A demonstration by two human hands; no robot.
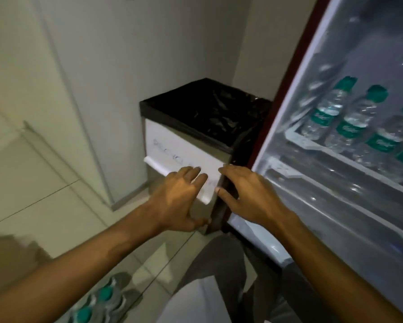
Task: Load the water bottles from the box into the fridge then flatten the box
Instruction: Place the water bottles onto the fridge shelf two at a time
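The fridge door point(289, 206) stands open on the right. Several clear water bottles point(354, 122) with green caps and labels stand on its door shelf. More green-capped bottles point(97, 301) lie low at the bottom left, near the floor; the box itself I cannot make out. My right hand point(249, 197) rests on the door's dark outer edge point(221, 210), fingers fairly straight, thumb on the near side. My left hand point(179, 199) is spread with relaxed fingers against the front of the bin, holding nothing.
A square waste bin point(158, 136) with a black liner point(209, 108) stands in the corner between the pale wall and the fridge door. A curling white paper label point(186, 155) hangs on its front. Pale floor tiles point(32, 183) extend left. My grey-trousered leg point(219, 264) is below.
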